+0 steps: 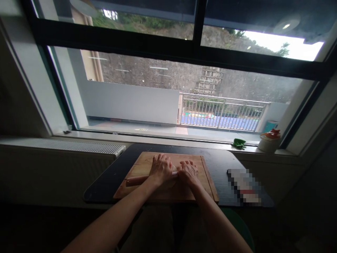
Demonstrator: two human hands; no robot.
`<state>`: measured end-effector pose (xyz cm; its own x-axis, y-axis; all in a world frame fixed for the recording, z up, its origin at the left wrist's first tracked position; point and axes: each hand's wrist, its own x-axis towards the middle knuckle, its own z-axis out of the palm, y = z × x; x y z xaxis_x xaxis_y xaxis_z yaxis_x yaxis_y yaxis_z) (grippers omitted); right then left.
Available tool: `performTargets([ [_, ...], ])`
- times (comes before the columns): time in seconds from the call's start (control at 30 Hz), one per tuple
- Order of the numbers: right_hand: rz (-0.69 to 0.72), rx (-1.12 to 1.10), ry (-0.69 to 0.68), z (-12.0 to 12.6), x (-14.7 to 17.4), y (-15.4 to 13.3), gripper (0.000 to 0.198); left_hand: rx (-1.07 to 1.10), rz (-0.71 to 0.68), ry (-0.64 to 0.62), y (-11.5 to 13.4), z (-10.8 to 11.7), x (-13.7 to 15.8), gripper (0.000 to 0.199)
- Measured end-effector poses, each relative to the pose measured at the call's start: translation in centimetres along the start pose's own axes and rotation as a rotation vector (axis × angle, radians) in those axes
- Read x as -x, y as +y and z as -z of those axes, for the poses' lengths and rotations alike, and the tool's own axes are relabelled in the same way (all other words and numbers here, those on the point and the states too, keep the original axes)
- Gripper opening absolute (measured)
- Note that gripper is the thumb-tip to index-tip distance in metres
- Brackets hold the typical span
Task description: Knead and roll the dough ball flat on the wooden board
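Note:
A wooden cutting board (142, 163) lies on the dark table, and both my hands press down on it. My left hand (161, 168) is closed, its fingers bent over and pointing away from me. A brown, rod-like piece (135, 181) sticks out leftward from under it; the rest is covered by the hand. Just to the right, my right hand (188, 171) is also closed, fingers curled down and thumb side towards the left. Between the hands shows a small pale strip (174, 173) with fine marks. What lies under my right palm is hidden.
On the right of the dark table (102, 186) lies a blurred-out flat object (244, 188). A white container with an orange top (270, 140) and a green item (239, 143) stand on the windowsill. A radiator (100, 149) is at left. Below right, a green rounded seat (238, 226) shows.

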<state>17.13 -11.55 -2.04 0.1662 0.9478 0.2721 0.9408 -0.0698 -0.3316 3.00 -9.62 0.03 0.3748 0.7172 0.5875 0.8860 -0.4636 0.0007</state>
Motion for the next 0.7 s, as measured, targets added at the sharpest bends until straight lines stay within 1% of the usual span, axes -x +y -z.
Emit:
performTargets([
  [0.1, -0.028, 0.011, -0.026, -0.1, -0.9, -0.3, 0.032, 0.003, -0.006, -0.008, -0.3, -0.3, -0.6, 0.026],
  [0.27, -0.050, -0.004, -0.035, -0.5, -3.0, -0.6, 0.036, -0.007, 0.042, -0.056, -1.0, -1.1, -2.2, 0.027],
  [0.43, -0.089, -0.018, -0.076, -0.8, -4.8, -0.7, 0.040, -0.025, 0.115, -0.125, -1.7, -1.9, -3.6, 0.025],
  [0.57, -0.067, -0.013, -0.086, -0.9, -5.0, -0.7, 0.040, -0.028, 0.114, -0.151, -1.8, -2.1, -3.7, 0.025],
  [0.7, -0.021, -0.006, -0.072, -0.8, -4.2, -0.4, 0.036, -0.032, 0.127, -0.153, -1.4, -1.8, -3.1, 0.025],
])
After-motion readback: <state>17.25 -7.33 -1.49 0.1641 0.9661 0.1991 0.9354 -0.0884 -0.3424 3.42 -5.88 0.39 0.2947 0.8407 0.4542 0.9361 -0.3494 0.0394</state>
